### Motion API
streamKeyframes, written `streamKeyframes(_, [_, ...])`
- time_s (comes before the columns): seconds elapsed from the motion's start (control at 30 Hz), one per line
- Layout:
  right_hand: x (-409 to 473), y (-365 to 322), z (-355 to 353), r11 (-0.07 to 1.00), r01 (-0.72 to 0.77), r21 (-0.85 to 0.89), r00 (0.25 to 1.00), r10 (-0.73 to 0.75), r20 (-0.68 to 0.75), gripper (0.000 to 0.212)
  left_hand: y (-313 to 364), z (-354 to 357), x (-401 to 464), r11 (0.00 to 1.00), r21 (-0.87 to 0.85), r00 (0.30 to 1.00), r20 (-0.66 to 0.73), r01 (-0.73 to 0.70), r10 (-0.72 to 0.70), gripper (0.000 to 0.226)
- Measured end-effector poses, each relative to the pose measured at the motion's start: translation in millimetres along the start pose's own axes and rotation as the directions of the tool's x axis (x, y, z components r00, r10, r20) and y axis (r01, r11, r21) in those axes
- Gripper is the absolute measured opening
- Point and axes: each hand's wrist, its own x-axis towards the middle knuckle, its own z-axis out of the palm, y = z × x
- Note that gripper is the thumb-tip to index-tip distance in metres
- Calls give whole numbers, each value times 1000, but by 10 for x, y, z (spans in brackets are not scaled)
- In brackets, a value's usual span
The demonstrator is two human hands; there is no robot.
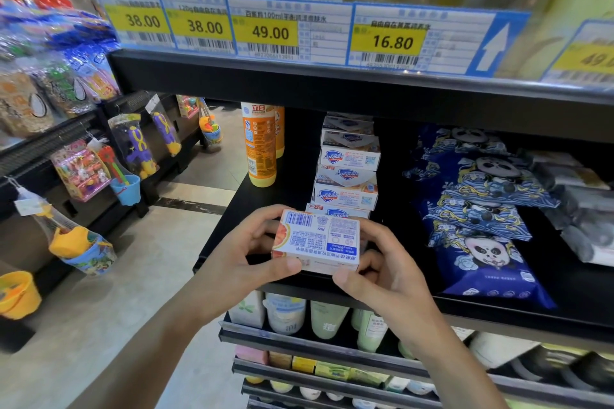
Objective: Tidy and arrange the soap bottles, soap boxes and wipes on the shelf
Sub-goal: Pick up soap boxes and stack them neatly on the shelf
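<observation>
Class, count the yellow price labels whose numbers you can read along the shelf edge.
4 in a row, left to right: 38.00, 38.00, 49.00, 16.80. A fifth at the right edge is cut off.

We hold a soap box [317, 242] in our left hand [247, 254] and right hand [387, 271] at the shelf [332, 289] edge, before stacked boxes [347, 173], an orange bottle [260, 146] and blue wipes [481, 226].

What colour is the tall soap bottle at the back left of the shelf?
Orange, with a white cap end and label; the soap bottle shows clearly in the head view.
</observation>
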Motion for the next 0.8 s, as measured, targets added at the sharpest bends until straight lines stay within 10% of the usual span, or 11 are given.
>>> streamKeyframes(0.8, [35,45,-11,1000,-10,-11,1000,10,28,63,-39,-29,27,994,-94,999,0,52,-52,58])
